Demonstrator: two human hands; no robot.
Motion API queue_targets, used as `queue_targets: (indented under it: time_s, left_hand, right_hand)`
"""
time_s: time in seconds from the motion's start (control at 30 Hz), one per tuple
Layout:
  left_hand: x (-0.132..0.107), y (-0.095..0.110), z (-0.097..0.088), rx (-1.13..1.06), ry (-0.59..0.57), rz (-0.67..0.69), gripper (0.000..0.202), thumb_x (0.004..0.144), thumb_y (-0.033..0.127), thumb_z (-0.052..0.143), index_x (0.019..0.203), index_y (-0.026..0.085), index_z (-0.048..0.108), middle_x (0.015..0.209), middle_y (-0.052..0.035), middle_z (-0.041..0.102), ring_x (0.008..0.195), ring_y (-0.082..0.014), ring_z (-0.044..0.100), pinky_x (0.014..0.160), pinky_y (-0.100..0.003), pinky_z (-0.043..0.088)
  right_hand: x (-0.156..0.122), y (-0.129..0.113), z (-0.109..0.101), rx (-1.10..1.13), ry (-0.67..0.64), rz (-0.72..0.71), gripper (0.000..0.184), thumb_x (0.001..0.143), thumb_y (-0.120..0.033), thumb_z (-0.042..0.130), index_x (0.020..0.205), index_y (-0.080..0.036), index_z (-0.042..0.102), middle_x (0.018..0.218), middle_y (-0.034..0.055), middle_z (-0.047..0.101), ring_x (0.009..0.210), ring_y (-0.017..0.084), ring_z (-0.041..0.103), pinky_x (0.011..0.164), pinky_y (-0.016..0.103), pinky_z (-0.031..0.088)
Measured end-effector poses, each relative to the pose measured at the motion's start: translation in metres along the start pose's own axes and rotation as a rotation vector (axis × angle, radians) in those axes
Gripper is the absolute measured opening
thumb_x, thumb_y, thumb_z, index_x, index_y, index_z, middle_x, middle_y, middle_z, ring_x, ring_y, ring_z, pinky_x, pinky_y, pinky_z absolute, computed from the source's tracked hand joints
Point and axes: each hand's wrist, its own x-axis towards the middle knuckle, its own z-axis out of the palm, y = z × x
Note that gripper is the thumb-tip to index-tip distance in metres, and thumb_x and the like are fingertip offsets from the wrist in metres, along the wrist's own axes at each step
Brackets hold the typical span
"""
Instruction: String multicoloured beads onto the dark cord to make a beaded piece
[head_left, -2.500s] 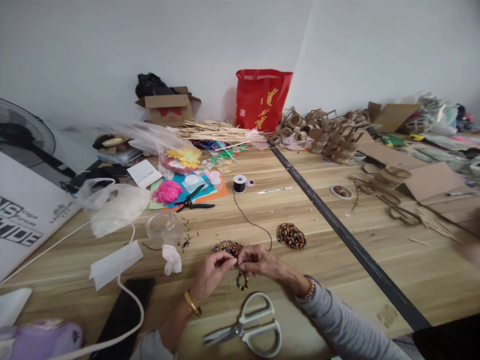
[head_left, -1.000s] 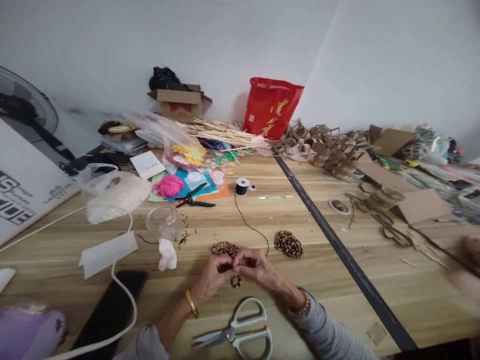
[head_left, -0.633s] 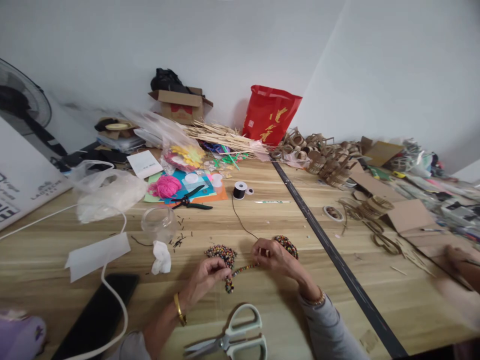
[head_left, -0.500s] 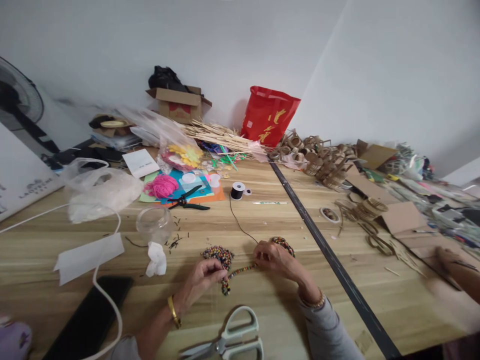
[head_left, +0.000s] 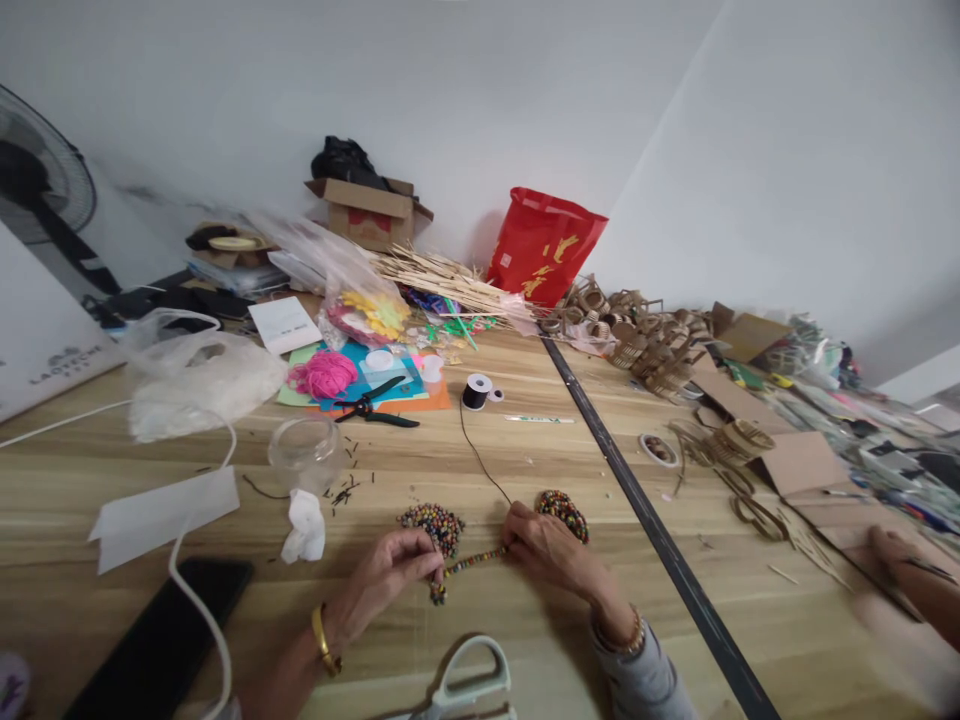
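Note:
A strand of small multicoloured beads [head_left: 474, 560] runs low over the table between my two hands. My left hand [head_left: 386, 575] pinches its left end between thumb and fingertips, and a few beads dangle just below. My right hand [head_left: 551, 548] is closed on the strand's other end, its fingers partly hidden. Behind my left fingertips lies a pile of bead strands [head_left: 439, 525]. A coiled bead strand [head_left: 564, 512] rests beyond my right hand. From a spool of black cord [head_left: 477, 392], a thin dark cord [head_left: 480, 460] leads to my right fingers.
Scissors [head_left: 472, 675] lie near the front edge, with a black phone-like slab [head_left: 161, 640] to the left. Pliers [head_left: 371, 405], a clear bowl [head_left: 304, 450] and crumpled tissue [head_left: 305, 527] sit farther back. At right, another person's hand [head_left: 900, 555] holds a thin tool near cardboard.
The view has shifted slightly. My left hand has moved a little left and down with the strand end; my right hand stays closed on the strand, slightly lower.

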Motion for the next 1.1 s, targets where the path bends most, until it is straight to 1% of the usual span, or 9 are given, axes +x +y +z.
queue_targets:
  time_s: [0.13,0.23,0.37,0.5,0.63,0.73,0.83,0.97,1.1]
  left_hand:
    - [-0.006,0.009,-0.008,-0.004,-0.042,0.044,0.034,0.075,0.048,0.065,0.065,0.016,0.063,0.063,-0.003,0.068,0.063,-0.0163,0.059,0.064,-0.028,0.046]
    - [-0.009,0.016,-0.016,0.047,-0.053,0.075,0.033,0.074,0.046,0.066,0.062,0.016,0.063,0.061,-0.003,0.067,0.061,-0.0156,0.057,0.062,-0.026,0.045]
    - [-0.01,0.018,-0.023,0.122,-0.05,0.088,0.028,0.076,0.041,0.064,0.062,0.016,0.064,0.062,-0.0018,0.067,0.062,-0.0151,0.056,0.064,-0.025,0.044]
    - [-0.009,0.013,-0.025,0.142,-0.054,0.087,0.028,0.078,0.04,0.062,0.064,0.016,0.065,0.063,-0.0024,0.068,0.061,-0.0149,0.057,0.061,-0.024,0.043]
    - [-0.007,0.009,-0.026,0.169,-0.039,0.083,0.026,0.078,0.038,0.062,0.066,0.016,0.066,0.065,-0.0023,0.069,0.062,-0.0153,0.058,0.061,-0.024,0.044]
    - [-0.007,0.009,-0.027,0.168,-0.03,0.092,0.023,0.078,0.036,0.062,0.065,0.017,0.066,0.065,-0.0018,0.069,0.063,-0.0152,0.058,0.063,-0.024,0.045]
    - [-0.008,0.012,-0.028,0.163,-0.023,0.099,0.022,0.079,0.034,0.061,0.065,0.017,0.067,0.065,-0.0012,0.069,0.061,-0.0147,0.058,0.061,-0.023,0.045]
    - [-0.01,0.014,-0.027,0.158,0.002,0.106,0.021,0.081,0.03,0.06,0.067,0.017,0.069,0.065,-0.0001,0.07,0.062,-0.0148,0.059,0.061,-0.022,0.045]
    - [-0.009,0.014,-0.026,0.144,0.02,0.109,0.021,0.081,0.03,0.06,0.067,0.017,0.069,0.063,-0.0004,0.071,0.061,-0.015,0.06,0.061,-0.022,0.045]
  right_hand:
    - [0.001,0.001,0.003,0.02,0.01,-0.024,0.017,0.09,-0.01,0.042,0.089,-0.017,0.058,0.091,0.0055,0.062,0.075,0.015,0.058,0.067,0.024,0.042]
    - [0.001,0.001,0.002,0.09,0.026,-0.045,0.015,0.091,-0.012,0.043,0.091,-0.018,0.056,0.086,0.0041,0.063,0.074,0.016,0.058,0.067,0.026,0.042]
    - [0.002,0.0,-0.001,0.162,0.072,-0.029,0.014,0.087,-0.01,0.047,0.088,-0.019,0.057,0.083,0.0019,0.063,0.074,0.016,0.057,0.067,0.027,0.042]
    - [0.002,-0.001,-0.002,0.167,0.05,-0.025,0.018,0.082,-0.005,0.048,0.088,-0.018,0.058,0.081,0.001,0.064,0.071,0.015,0.058,0.065,0.026,0.042]
    - [0.003,-0.003,-0.001,0.117,0.033,-0.013,0.022,0.079,-0.004,0.049,0.088,-0.019,0.062,0.084,0.0021,0.065,0.074,0.016,0.059,0.066,0.026,0.042]
    - [0.005,-0.007,0.002,0.039,0.028,0.016,0.023,0.081,-0.004,0.046,0.086,-0.019,0.063,0.086,0.0032,0.065,0.077,0.016,0.059,0.067,0.025,0.041]
    - [0.007,-0.012,0.001,0.008,0.023,0.02,0.021,0.084,-0.005,0.045,0.083,-0.018,0.061,0.086,0.0039,0.063,0.074,0.015,0.058,0.064,0.023,0.039]
    - [0.009,-0.017,-0.009,0.058,0.026,-0.016,0.018,0.084,-0.007,0.047,0.08,-0.018,0.06,0.082,0.0023,0.061,0.069,0.013,0.056,0.061,0.023,0.037]
    - [0.013,-0.019,-0.025,0.119,0.026,-0.1,0.022,0.086,-0.006,0.044,0.083,-0.019,0.062,0.082,0.0006,0.06,0.071,0.013,0.056,0.065,0.023,0.039]
